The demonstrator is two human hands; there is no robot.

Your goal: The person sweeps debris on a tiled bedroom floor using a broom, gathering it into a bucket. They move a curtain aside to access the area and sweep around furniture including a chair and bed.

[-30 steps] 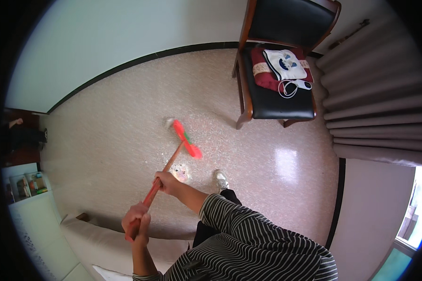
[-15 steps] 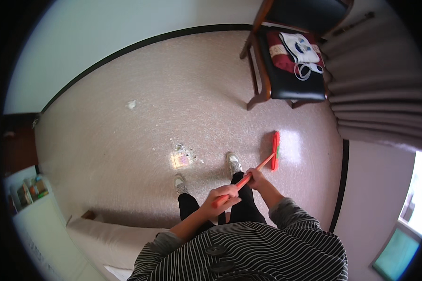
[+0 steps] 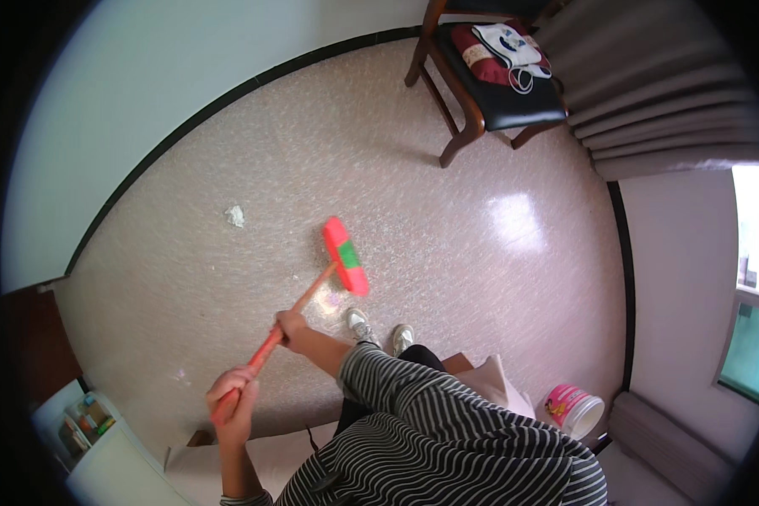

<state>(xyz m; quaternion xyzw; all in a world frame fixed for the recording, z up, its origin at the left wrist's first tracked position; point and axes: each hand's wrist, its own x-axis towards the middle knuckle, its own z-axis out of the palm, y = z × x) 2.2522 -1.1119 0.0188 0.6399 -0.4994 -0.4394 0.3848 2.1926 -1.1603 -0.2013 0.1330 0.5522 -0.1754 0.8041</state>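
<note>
I hold a broom with a red handle [image 3: 299, 308] and a red-and-green head [image 3: 346, 255] that rests on the speckled floor in front of my feet. My left hand [image 3: 232, 398] grips the upper end of the handle at the lower left. My right hand [image 3: 293, 329] grips the handle further down, closer to the head. A crumpled white scrap [image 3: 235, 216] lies on the floor to the left of the broom head. A small pale bit of litter [image 3: 329, 301] lies just under the handle near my shoes.
A wooden chair [image 3: 481, 93] with a black seat holds a red cushion and a white item at the top. Grey curtains [image 3: 666, 84] hang at the right. A pink tub [image 3: 575, 406] stands at the lower right. A white shelf unit [image 3: 93, 438] sits at the lower left.
The broom head has swung from my right side back to the left, in front of my feet. My view has turned left, so the chair sits further right.
</note>
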